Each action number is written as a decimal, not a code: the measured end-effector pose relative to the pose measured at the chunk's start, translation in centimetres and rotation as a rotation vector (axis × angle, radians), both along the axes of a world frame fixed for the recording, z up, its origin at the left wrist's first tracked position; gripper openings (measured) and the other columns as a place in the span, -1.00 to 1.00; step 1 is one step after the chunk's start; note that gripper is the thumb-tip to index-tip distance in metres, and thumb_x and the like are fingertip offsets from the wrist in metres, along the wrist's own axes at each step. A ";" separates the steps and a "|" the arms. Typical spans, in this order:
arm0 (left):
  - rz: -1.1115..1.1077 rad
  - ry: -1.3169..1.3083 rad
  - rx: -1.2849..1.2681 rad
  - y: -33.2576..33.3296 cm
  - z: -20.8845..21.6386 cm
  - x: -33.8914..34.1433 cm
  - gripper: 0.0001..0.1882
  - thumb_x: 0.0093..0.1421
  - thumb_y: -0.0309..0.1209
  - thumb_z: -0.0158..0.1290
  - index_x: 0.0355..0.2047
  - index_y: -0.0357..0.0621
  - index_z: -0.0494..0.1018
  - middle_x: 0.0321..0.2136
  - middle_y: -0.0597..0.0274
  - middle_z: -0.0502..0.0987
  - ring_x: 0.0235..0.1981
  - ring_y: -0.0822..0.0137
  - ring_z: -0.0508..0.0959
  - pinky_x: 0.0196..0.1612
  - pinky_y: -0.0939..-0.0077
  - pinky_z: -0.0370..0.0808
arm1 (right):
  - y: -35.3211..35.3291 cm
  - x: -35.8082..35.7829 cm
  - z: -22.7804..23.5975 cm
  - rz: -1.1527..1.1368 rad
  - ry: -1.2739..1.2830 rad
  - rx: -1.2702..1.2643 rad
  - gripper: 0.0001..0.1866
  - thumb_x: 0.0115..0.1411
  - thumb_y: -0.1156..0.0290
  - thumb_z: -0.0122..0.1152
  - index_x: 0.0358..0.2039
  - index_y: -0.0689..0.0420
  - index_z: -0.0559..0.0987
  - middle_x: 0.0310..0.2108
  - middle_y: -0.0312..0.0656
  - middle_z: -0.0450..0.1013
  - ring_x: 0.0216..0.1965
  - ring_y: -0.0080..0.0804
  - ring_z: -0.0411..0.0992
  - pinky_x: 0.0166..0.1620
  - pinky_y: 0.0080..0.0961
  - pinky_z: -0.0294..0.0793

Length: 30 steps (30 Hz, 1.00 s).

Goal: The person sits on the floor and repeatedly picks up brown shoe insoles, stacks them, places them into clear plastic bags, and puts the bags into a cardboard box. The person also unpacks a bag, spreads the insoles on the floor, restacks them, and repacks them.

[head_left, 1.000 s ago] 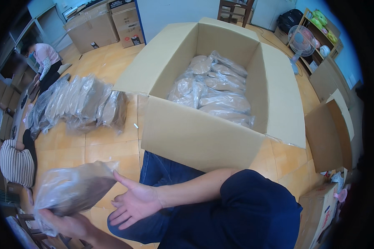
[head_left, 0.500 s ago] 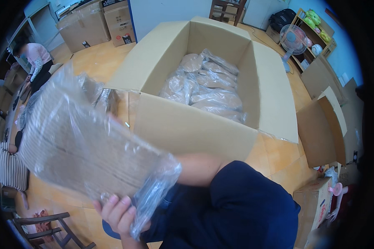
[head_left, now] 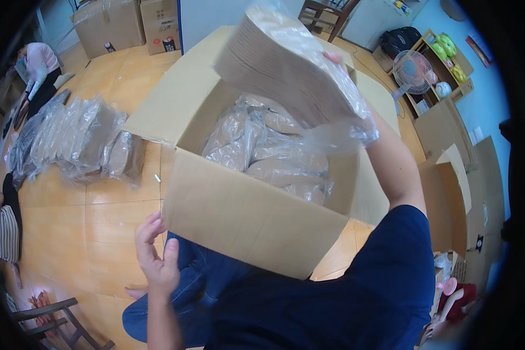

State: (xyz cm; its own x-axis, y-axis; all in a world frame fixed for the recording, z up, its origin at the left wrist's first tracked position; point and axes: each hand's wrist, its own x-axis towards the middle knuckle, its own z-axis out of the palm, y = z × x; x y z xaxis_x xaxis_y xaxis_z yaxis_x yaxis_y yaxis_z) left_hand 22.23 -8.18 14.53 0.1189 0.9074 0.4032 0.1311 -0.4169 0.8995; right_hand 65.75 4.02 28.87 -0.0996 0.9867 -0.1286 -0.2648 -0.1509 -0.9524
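A clear plastic bag of stacked brown, curved sheets [head_left: 291,76] is held up over the open cardboard box [head_left: 251,216]. My right hand [head_left: 335,57] grips its far edge, and only some fingertips show past the plastic. Inside the box lie several similar plastic-wrapped brown bundles [head_left: 262,149], partly covered by the raised one. My left hand [head_left: 157,259] is open and holds nothing, its fingers apart beside the box's near flap, at the left corner.
On the tiled floor to the left stands a row of wrapped bundles [head_left: 81,140]. People sit further left, one in a striped top [head_left: 3,233]. A wooden chair [head_left: 58,321] is at lower left. A fan [head_left: 412,71] and a shelf [head_left: 449,64] stand at far right, above leaning cardboard [head_left: 443,125].
The bagged stack has moved from the left to above the box, up and rightward, in my right hand. My left hand has let go of it and opened.
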 end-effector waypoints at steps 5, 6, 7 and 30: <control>0.180 0.105 -0.151 2.4 -1.8 -2.3 -0.66 0.26 -0.50 -0.02 0.05 -0.23 0.33 0.08 0.04 0.37 0.04 0.24 0.42 0.06 0.37 0.39 | 0.9 8.8 -3.0 -0.042 -0.057 -0.368 -0.26 0.03 -0.04 0.11 0.14 0.20 0.41 0.00 0.02 0.45 -0.11 -0.21 0.44 -0.02 -0.35 0.43; 0.232 0.128 -0.181 2.6 -2.1 -3.0 -0.67 0.27 -0.51 -0.04 0.06 -0.23 0.33 0.08 0.06 0.38 0.03 0.26 0.42 0.06 0.37 0.40 | 1.2 10.0 -3.3 -0.012 -0.077 -0.410 -0.27 0.04 -0.04 0.10 0.14 0.20 0.41 0.00 0.01 0.45 -0.11 -0.21 0.45 0.00 -0.35 0.42; 0.284 0.152 -0.210 2.8 -2.3 -3.8 -0.68 0.28 -0.51 -0.05 0.06 -0.22 0.33 0.08 0.08 0.39 0.03 0.27 0.42 0.06 0.37 0.40 | 1.5 11.1 -3.7 0.018 -0.096 -0.451 -0.28 0.05 -0.03 0.09 0.14 0.20 0.41 0.01 0.01 0.45 -0.10 -0.22 0.45 0.01 -0.35 0.41; 0.460 0.185 -0.413 -0.4 -6.5 -5.5 -0.74 0.31 -0.50 -0.06 0.00 -0.27 0.37 0.06 0.05 0.39 -0.01 0.28 0.44 0.10 0.40 0.36 | 5.0 11.4 -20.1 0.327 -0.490 -0.851 -0.35 0.07 0.09 0.29 0.14 0.13 0.41 0.11 -0.22 0.39 0.15 -0.38 0.30 0.24 -0.43 0.21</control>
